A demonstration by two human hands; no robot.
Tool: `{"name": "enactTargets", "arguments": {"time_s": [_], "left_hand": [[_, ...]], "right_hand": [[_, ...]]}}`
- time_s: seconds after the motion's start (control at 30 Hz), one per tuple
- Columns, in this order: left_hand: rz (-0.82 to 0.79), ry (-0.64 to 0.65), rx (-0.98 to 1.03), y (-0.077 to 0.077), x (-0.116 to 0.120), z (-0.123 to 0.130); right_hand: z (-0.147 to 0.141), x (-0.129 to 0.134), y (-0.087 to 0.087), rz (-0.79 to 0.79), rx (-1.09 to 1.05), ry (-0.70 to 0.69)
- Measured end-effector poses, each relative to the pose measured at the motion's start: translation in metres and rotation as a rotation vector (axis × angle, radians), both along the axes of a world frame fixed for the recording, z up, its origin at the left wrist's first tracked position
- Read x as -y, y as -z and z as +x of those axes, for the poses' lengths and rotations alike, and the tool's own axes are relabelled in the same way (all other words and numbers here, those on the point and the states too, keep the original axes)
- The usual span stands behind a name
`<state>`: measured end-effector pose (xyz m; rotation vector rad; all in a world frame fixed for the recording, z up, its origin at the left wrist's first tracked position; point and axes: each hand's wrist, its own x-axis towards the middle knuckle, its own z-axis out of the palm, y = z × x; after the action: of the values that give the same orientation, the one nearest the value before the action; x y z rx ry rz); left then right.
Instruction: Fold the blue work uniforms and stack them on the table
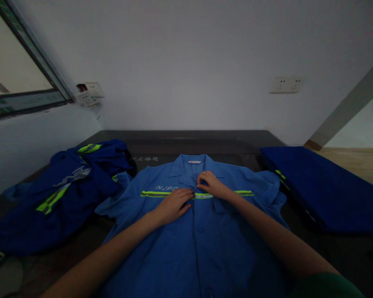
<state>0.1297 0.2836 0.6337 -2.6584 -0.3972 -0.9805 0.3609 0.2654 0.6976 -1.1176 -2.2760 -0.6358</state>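
Observation:
A blue short-sleeved work shirt (174, 256) lies spread front side up, its collar pointing away from me. Across its chest runs a yellow-green and grey reflective stripe, with grey letters above it on the left. My left hand (174, 205) rests on the chest, fingers stretched toward the front opening and thumb apart. Just below the collar, my right hand (211, 185) has its fingers bent together in a pinch on the shirt's front edge. The exact bit of cloth between those fingertips is hidden. Lower down the front, a button (200, 228) shows.
A crumpled dark blue work garment (90, 194) with reflective stripes lies on the left. On the right is a flat, folded blue stack (326, 186). Both lie on a dark table (180, 142) against a white wall with sockets (286, 84). A window frame (31, 54) stands upper left.

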Motion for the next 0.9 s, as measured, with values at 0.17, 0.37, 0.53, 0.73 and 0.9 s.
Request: {"name": "enactTargets", "arguments": {"time_s": [0.17,0.37,0.53,0.73,0.9], "left_hand": [[0.025,-0.003,-0.031,0.005,-0.002,0.004],[0.077,0.001,-0.074,-0.001,-0.003,0.012],[0.067,0.096,-0.060,-0.005,-0.015,0.004],[0.129,0.116,0.111,-0.007,-0.006,0.002],[0.232,0.019,-0.027,0.002,0.000,0.012]], "right_hand": [[0.002,0.003,-0.003,0.002,-0.046,-0.082],[-0.004,0.001,-0.004,0.046,-0.010,-0.032],[-0.008,-0.001,0.006,0.087,0.014,0.076],[-0.010,-0.003,0.014,0.177,0.036,0.170],[-0.001,0.005,0.002,0.228,-0.085,0.107]]}}
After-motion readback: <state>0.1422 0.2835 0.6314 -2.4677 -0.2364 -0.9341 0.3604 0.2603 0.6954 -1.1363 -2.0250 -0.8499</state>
